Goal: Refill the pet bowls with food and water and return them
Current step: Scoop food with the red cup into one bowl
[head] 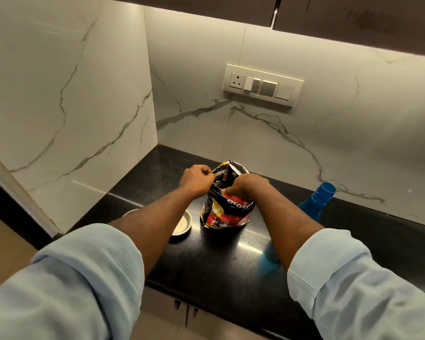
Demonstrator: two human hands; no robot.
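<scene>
A black, red and yellow pet food bag (227, 212) stands upright on the black counter (221, 261). My left hand (195, 179) pinches the left side of the bag's top edge. Gripping the right side of the same edge is my right hand (247, 186), its fingers curled over the opening. A small metal bowl (182, 224) sits on the counter left of the bag, partly hidden behind my left forearm. The rim of a second bowl (130, 212) peeks out further left. A blue water bottle (315, 201) lies behind my right forearm.
Marble walls close the counter on the left and at the back, with a switch panel (263, 85) on the back wall. Dark cabinets hang overhead. Cabinet doors with handles (185, 306) sit below the counter's front edge.
</scene>
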